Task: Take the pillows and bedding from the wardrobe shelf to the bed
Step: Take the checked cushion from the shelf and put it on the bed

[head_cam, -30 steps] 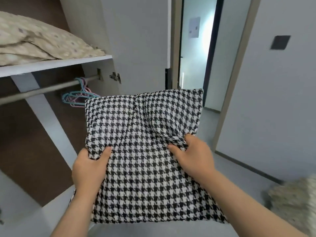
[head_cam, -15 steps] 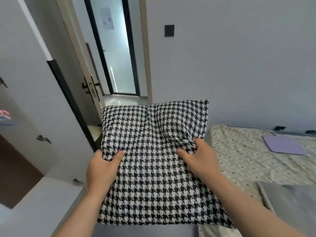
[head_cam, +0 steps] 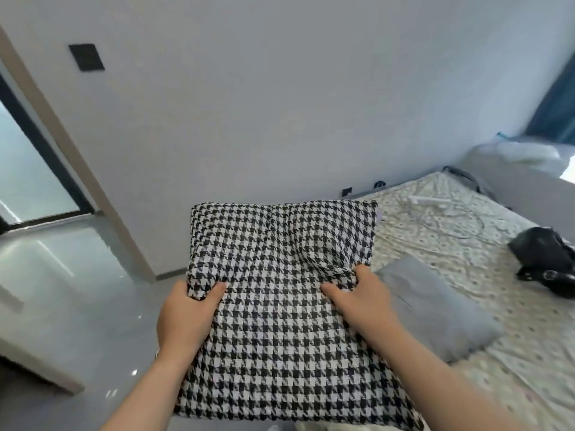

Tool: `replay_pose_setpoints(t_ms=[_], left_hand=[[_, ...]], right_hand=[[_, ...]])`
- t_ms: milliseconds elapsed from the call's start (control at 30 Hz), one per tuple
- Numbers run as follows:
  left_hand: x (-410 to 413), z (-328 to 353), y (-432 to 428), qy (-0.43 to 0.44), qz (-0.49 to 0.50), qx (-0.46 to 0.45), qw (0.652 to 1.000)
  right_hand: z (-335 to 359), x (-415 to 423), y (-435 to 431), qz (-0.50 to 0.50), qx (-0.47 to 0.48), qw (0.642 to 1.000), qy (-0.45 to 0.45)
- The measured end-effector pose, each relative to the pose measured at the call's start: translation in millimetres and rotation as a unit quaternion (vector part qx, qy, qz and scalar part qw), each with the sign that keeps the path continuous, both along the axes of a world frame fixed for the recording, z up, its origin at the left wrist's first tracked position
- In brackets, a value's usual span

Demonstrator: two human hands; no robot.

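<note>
I hold a black-and-white houndstooth pillow (head_cam: 280, 290) in front of me with both hands. My left hand (head_cam: 185, 318) grips its left edge, thumb on top. On the right side, my right hand (head_cam: 364, 303) pinches a fold of the cover. The bed (head_cam: 466, 244), covered by a pale dotted sheet, lies to the right, and the pillow's right edge hangs over its near corner. A grey pillow (head_cam: 435, 309) rests on the bed just right of my right hand. The wardrobe is out of view.
On the bed lie white cables (head_cam: 441, 209) and a black bag (head_cam: 547, 262) at the right. White bedding (head_cam: 522, 154) is piled at the far end. A doorway (head_cam: 28, 169) opens at the left over glossy grey floor (head_cam: 62, 290).
The view has swung right from the wardrobe, past the doorway, to the bed. Both hands keep the same hold on the houndstooth pillow, now carried over the bed's near corner.
</note>
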State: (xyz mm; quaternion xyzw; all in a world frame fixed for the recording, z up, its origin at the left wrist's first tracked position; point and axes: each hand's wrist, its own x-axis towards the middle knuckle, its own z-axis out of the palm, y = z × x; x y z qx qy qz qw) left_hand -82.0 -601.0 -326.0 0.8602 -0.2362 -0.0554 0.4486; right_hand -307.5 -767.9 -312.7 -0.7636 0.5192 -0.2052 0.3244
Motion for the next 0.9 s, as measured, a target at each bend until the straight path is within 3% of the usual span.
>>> replay_pose_setpoints(t_ms=[433, 900], left_hand=[[69.8, -31.2, -251.6, 0.022, -0.254, 0.062, 0.965], [-64.0, -78.2, -444.9, -0.002, -0.444, 0.14, 0.885]], right_hand=[[-29.0, 14.1, -121.6, -0.233, 0.076, 0.97, 0.009], [-87.0, -113.1, -190.2, -0.416, 0.114, 0.901, -0.036]])
